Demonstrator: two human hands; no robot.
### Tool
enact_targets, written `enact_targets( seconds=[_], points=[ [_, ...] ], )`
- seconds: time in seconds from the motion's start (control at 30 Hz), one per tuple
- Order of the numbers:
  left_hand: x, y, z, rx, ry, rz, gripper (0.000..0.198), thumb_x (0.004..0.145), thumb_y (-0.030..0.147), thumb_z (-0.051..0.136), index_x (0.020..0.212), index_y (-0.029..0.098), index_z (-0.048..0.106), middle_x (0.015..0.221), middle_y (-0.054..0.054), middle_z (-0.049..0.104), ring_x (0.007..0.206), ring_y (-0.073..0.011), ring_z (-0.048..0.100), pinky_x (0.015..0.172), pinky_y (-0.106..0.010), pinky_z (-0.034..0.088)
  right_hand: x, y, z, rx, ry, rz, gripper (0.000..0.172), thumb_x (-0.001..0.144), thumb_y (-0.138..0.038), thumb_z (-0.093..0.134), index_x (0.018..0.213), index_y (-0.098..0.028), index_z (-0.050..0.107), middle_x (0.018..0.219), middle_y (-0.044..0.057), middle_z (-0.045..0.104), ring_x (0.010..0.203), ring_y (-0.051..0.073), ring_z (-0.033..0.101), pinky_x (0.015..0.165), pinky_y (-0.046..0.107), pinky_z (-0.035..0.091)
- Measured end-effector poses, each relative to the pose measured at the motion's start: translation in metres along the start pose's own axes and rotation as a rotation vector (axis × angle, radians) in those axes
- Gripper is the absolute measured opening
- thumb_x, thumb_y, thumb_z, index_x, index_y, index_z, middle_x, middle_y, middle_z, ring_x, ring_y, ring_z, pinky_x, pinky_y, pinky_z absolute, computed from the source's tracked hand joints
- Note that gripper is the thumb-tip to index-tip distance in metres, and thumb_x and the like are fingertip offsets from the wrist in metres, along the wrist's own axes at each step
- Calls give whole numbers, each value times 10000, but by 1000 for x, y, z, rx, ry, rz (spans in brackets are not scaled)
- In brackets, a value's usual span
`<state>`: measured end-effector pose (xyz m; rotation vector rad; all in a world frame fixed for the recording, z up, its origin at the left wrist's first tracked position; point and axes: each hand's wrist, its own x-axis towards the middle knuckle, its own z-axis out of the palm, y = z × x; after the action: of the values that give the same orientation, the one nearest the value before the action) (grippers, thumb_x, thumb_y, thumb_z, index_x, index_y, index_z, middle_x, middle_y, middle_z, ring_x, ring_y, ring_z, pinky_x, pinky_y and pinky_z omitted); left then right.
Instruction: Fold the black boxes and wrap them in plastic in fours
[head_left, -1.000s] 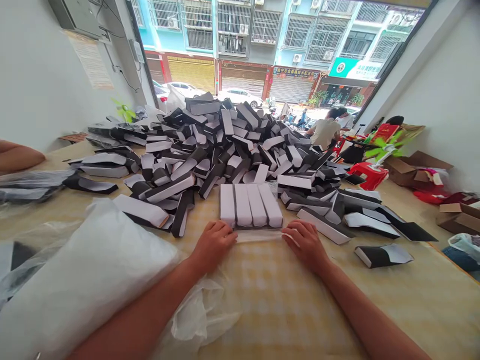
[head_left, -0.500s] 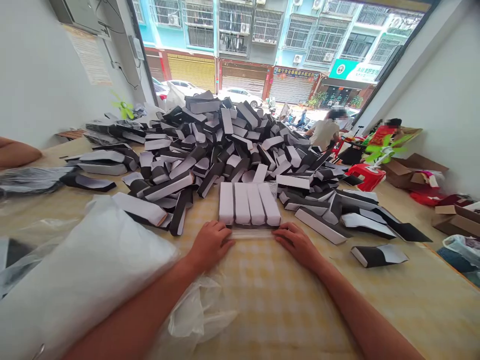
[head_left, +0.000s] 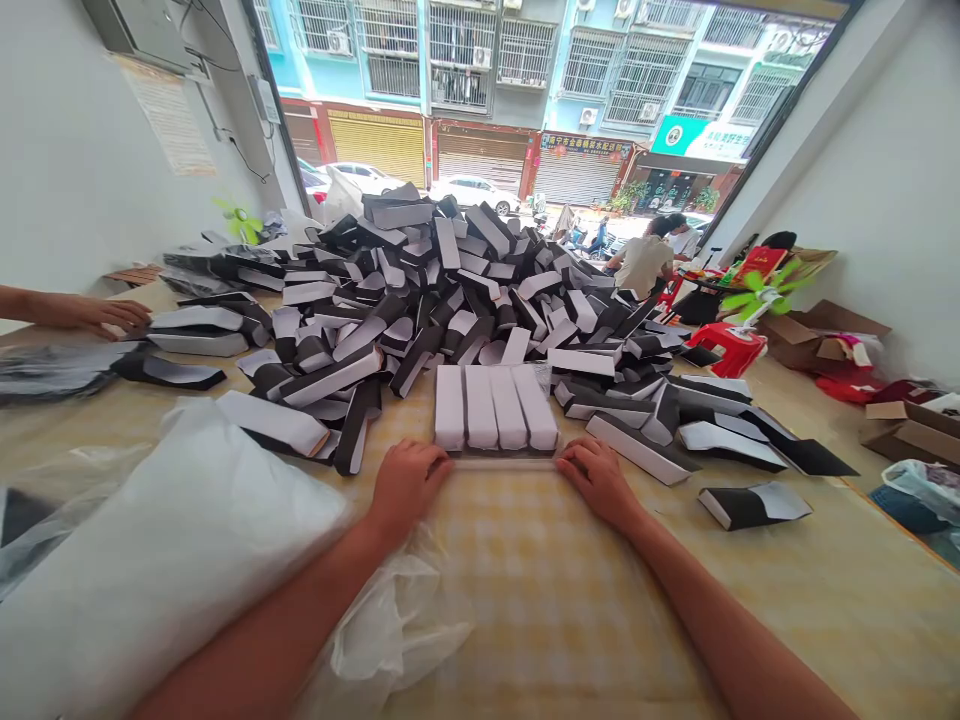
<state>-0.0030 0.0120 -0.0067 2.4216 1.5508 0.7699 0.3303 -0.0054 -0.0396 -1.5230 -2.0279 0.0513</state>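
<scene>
On the table (head_left: 570, 610), four boxes (head_left: 495, 408) side by side, a heap of more boxes (head_left: 420, 290) directly behind them, a plastic-wrapped bundle (head_left: 172, 530) to the left, loose boxes (head_left: 742, 450) to the right, cardboard cartons (head_left: 817, 340) beyond the table's right edge

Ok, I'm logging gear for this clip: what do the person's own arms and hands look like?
The left hand and right hand are bare, with no gloves, and both forearms show no sleeve. No watch, ring or bracelet is visible.
</scene>
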Motion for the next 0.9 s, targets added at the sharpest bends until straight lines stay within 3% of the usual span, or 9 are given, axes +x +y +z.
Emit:
enact_targets(
  seconds=[0.23, 0.4, 0.5, 0.63, 0.73, 0.9],
  points=[
    [0, -1, 1, -26, 23, -115, 188, 947, 270, 530, 863, 191, 679, 913, -55, 736, 913, -254, 626, 801, -367, 470, 4, 7, 2, 39, 32, 88, 437, 959, -560, 468, 730, -222, 625, 792, 62, 633, 799, 243, 584, 759, 387, 476],
    [1, 0, 2, -39, 26, -195, 105, 904, 286, 574, 858, 199, 611, 860, -47, 691, 869, -251, 632, 757, -360, 477, 3, 7, 5, 22, 81, 126, 516, 913, -653, 489, 651, -220, 596, 747, 65, 606, 756, 236, 558, 746, 397, 481],
    [2, -2, 2, -79, 41, -242, 87, 866, 274, 609, 877, 199, 565, 934, -49, 658, 810, -220, 632, 725, -346, 486, 1, 8, 8, 19, 113, 156, 541, 890, -690, 485, 643, -221, 593, 779, 78, 608, 774, 246, 559, 758, 413, 489],
    [4, -8, 5, -125, 94, -296, 268, 825, 283, 660, 1051, 186, 554, 1052, -80, 637, 900, -232, 649, 774, -354, 511, 1, 7, 7, 54, 129, 164, 502, 876, -657, 520, 626, -224, 565, 974, 113, 664, 920, 272, 604, 830, 430, 497],
    [6, -9, 6, -88, 36, -296, 307, 835, 319, 654, 1100, 177, 591, 1032, -89, 658, 928, -254, 653, 787, -361, 504, 2, 3, 3, 92, 111, 142, 449, 870, -601, 556, 617, -231, 525, 957, 93, 687, 941, 269, 612, 860, 429, 487],
    [9, -5, 2, -1, -98, -319, 153, 868, 343, 624, 877, 192, 646, 875, -60, 680, 843, -244, 647, 709, -331, 462, 4, -9, -6, 160, 56, 176, 383, 852, -561, 582, 654, -241, 509, 685, 32, 615, 719, 223, 560, 657, 339, 460]
  ],
)
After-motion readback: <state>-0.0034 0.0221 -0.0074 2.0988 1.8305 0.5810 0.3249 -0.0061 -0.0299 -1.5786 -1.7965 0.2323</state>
